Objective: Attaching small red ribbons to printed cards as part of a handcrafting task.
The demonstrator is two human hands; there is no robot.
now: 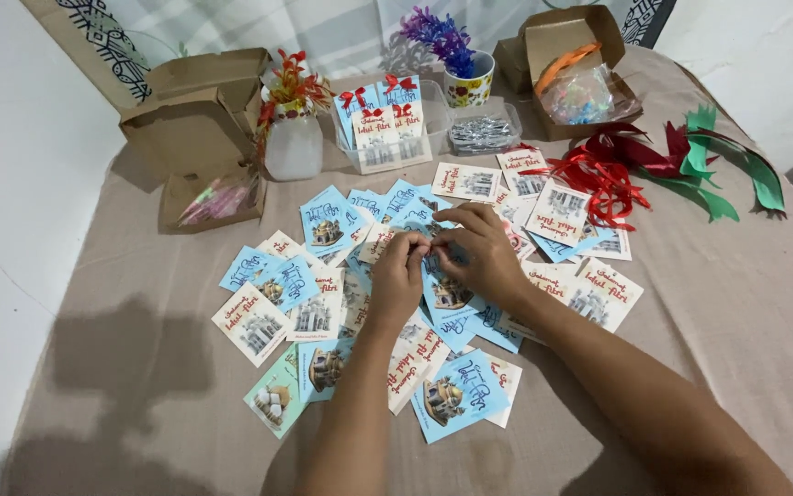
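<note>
Both hands, left hand [399, 274] and right hand [475, 250], pinch a small red ribbon [426, 241] (light, limp, slippery) above thin cards [452, 393].

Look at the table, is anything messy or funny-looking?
Yes. The small cards lie scattered and overlapping at all angles around both hands, not stacked. The red ribbons and green ribbons sit in a loose tangle at the far right. Nothing looks torn or spilled.
</note>
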